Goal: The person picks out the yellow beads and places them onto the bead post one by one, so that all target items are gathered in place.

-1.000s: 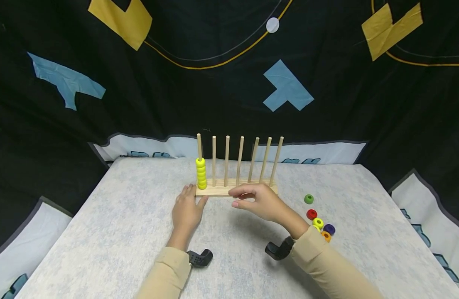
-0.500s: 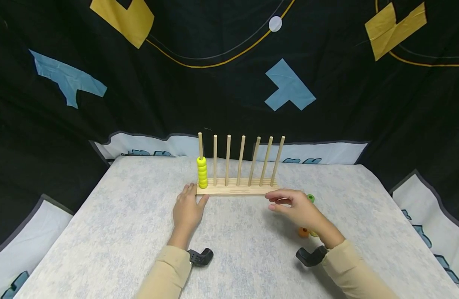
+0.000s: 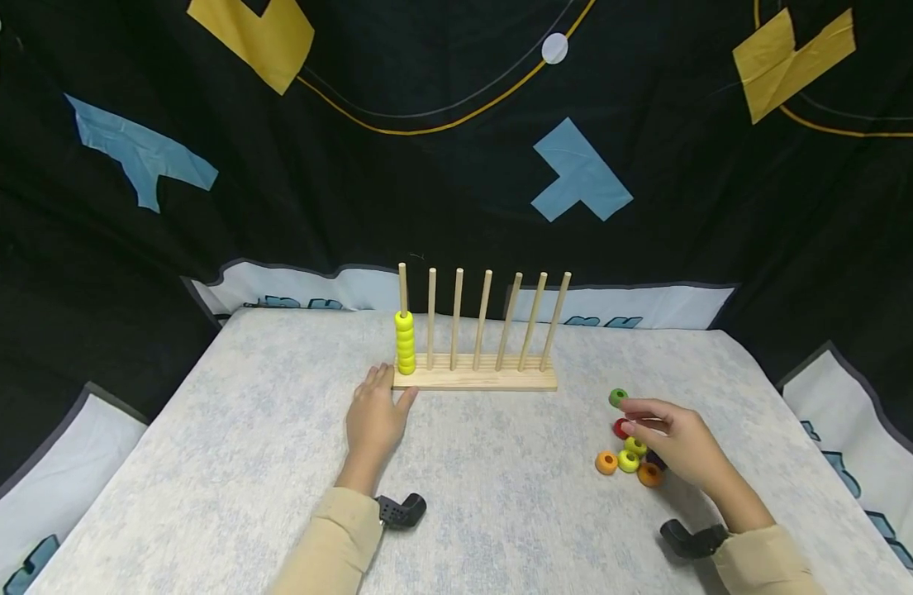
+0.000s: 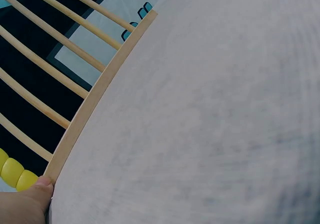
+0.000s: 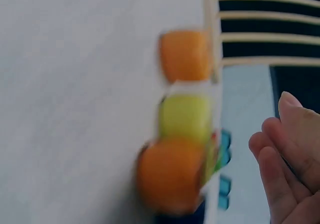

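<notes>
A wooden peg stand with several upright pegs stands at the back of the table. Yellow beads are stacked on its leftmost peg. My left hand holds the stand's front left corner, thumb against the front edge, as the left wrist view also shows. Over the loose beads at the right hovers my right hand, fingers slightly bent with nothing between them. Near its fingertips lie a green bead and a red bead. Closer lie two yellow beads, two orange beads and a partly hidden dark purple bead.
The table has a pale mottled cover. Behind it hangs a dark curtain with blue and gold shapes. A black wrist camera sits on the left wrist, and another wrist camera on the right.
My right hand has moved right, away from the front of the stand to above the loose beads, uncovering the left orange bead. My left hand stays at the stand's corner.
</notes>
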`<control>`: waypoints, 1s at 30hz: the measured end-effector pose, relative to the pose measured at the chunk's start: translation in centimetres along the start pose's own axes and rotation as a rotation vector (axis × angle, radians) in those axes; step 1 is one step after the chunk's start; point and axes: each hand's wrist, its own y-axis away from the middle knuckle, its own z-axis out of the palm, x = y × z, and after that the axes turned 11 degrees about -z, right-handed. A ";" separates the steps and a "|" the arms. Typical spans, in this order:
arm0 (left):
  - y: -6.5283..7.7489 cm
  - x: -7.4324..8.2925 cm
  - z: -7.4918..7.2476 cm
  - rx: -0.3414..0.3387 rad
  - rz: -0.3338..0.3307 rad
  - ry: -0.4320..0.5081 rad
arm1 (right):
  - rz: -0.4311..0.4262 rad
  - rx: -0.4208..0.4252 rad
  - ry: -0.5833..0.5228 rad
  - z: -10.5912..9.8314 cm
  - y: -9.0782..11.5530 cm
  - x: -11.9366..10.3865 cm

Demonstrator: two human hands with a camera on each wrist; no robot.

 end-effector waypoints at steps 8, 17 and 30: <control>0.0 0.1 -0.1 -0.003 -0.007 -0.003 | 0.030 -0.013 0.112 -0.4 1.8 1.8; 0.1 0.2 -0.1 -0.005 -0.008 0.001 | 0.063 -0.116 0.144 -0.4 1.8 2.3; 0.1 0.6 -0.2 0.007 -0.004 -0.002 | 0.133 -0.225 0.102 -0.9 1.9 2.3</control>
